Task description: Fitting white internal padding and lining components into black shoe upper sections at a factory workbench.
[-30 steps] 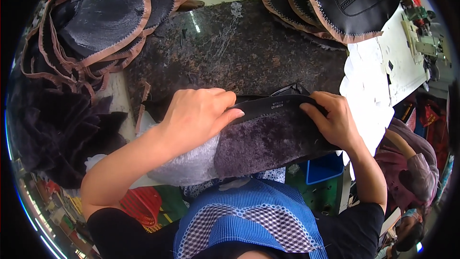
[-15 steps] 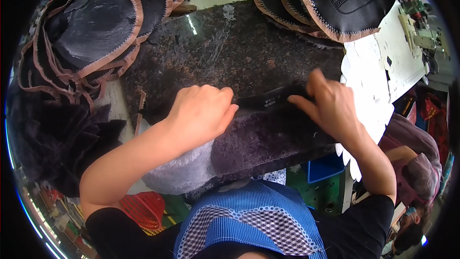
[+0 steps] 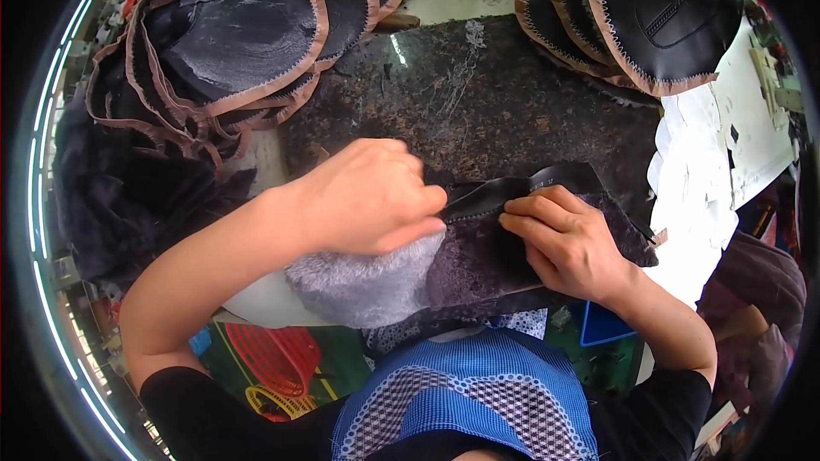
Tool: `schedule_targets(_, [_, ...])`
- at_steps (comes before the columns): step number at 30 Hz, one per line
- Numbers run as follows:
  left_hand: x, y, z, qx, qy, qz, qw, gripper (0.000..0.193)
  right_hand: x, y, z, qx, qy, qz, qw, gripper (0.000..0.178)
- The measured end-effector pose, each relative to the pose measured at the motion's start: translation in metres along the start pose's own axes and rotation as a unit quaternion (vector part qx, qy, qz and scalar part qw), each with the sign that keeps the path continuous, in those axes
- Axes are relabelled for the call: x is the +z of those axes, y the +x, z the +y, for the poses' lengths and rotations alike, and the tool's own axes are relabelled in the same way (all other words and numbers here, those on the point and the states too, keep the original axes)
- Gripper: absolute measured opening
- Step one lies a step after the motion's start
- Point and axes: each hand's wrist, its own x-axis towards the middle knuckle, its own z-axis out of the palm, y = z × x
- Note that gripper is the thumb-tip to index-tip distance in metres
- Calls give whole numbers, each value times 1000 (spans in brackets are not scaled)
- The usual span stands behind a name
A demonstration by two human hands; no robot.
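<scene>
Furry grey lining piece under left hand, right hand pinching black trim

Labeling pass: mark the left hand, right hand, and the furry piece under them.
left hand (image 3: 367, 201), head view, back of hand
right hand (image 3: 568, 243), head view, back of hand
furry piece (image 3: 367, 277), head view, grey pile

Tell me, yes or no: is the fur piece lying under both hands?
Yes: the left hand and the right hand both press down on the fur piece, which lies on the dark stone slab.
</scene>
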Motion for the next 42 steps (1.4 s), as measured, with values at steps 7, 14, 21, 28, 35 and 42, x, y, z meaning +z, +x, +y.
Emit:
schedule_targets(7, [9,-1,-12,-145,-64,22,987,31,0,0,0,10,5,-12,1000,41])
schedule_targets(14, [21,4,-17,-217,-71,13,974,32,-5,4,2,4,-16,-58,998,48])
schedule_targets(21, [29,11,-20,-239,-46,10,970,32,-5,52,-3,-64,-96,-209,971,67])
schedule_targets(28, [26,0,-13,-280,-31,23,959,41,-21,12,-16,-24,-143,-108,984,41])
schedule_targets(35, [-17,-15,18,-268,-93,31,958,34,17,73,-4,72,17,-9,997,34])
schedule_targets(42, [-37,-77,59,-356,-455,-15,816,33,-3,58,-43,3,195,-71,978,21])
